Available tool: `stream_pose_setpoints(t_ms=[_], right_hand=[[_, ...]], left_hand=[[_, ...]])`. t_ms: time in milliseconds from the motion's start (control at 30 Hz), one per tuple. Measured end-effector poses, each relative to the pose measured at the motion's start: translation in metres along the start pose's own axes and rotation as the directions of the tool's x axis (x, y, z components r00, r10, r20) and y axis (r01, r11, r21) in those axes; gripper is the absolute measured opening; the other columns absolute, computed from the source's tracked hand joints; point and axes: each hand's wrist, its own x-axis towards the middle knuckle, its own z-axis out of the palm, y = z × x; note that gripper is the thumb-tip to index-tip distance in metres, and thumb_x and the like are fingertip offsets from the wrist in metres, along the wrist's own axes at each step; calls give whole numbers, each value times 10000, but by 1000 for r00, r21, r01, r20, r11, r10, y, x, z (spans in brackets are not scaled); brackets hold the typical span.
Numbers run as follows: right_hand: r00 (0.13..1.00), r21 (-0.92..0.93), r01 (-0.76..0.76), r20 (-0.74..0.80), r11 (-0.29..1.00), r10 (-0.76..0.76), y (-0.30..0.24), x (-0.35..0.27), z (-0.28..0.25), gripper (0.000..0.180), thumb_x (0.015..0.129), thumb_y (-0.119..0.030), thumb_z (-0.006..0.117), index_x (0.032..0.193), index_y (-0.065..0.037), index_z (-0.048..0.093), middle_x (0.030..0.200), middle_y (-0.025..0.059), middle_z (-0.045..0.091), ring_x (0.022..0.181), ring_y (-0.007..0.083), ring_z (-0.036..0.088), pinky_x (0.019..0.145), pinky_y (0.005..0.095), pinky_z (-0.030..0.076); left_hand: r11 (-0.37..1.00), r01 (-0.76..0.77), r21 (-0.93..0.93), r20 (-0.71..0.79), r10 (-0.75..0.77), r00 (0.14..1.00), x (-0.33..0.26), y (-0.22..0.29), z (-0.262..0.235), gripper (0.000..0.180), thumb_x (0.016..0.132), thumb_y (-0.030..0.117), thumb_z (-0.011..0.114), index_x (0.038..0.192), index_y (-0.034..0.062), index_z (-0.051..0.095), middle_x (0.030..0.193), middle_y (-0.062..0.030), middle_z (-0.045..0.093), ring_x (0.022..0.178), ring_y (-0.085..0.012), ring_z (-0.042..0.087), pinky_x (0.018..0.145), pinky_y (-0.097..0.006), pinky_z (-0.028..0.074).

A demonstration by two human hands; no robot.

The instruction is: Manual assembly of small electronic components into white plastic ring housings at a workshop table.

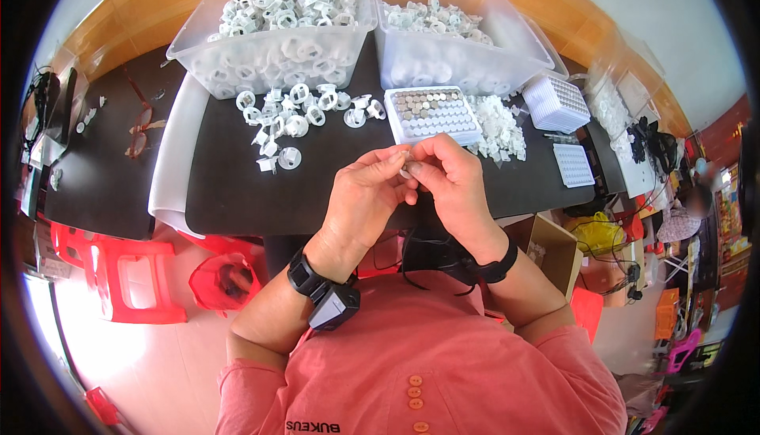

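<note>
Over the front edge of the black table, my left hand (366, 189) and my right hand (453, 175) meet with their fingertips closed together. Between them they pinch a small white plastic part (406, 171), mostly covered by the fingers, so its exact shape is hidden. Just beyond my hands lies a white tray (431, 136) with rows of round pockets, its far rows filled with silver button cells (423, 104). Small clear-white plastic pieces (500, 130) are heaped at its right. Round white plastic parts (290, 158) lie scattered to the left.
Two translucent bins (277, 63) (467, 67) full of white parts stand at the back. At the right are stacked trays (556, 104) and a single tray (573, 166). Red stools (134, 281), a red bin (224, 281) and a cardboard box (554, 249) sit below the table.
</note>
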Motion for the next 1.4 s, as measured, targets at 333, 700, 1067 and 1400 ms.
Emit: stream_pose_setpoints(t_ms=[333, 700, 1067, 1400], right_hand=[[989, 311, -149, 24, 939, 148, 6, 8, 5, 46, 941, -9, 628, 946, -21, 584, 794, 46, 634, 647, 98, 594, 533, 248, 463], [979, 364, -193, 15, 911, 202, 3, -1, 3, 108, 934, -87, 684, 937, -64, 578, 786, 7, 626, 642, 70, 586, 524, 201, 413], [991, 414, -116, -16, 903, 135, 3, -4, 3, 101, 953, -68, 662, 946, -34, 567, 784, 30, 610, 604, 110, 596, 521, 249, 439], [986, 42, 155, 62, 987, -158, 17, -8, -11, 85, 997, -78, 631, 1006, -29, 563, 881, 10, 617, 759, 79, 577, 677, 249, 485]], left_hand=[[999, -51, 17, 27, 50, 998, 4, -3, -6, 263, 966, 146, 676, 1141, -48, 643, 985, -108, 661, 837, -217, 617, 712, -362, 503], [996, -72, 43, 95, 68, 993, 3, -5, -9, 325, 985, 179, 652, 1207, -58, 635, 988, -104, 663, 845, -212, 619, 714, -350, 500], [995, -82, 56, 108, 76, 991, 0, -7, -5, 300, 990, 164, 640, 1207, -44, 646, 1021, -113, 677, 878, -219, 631, 725, -355, 521], [978, -171, 117, 37, 168, 985, -8, -11, 3, 295, 905, -48, 691, 1198, -17, 683, 1046, -109, 700, 893, -200, 678, 680, -323, 589]])
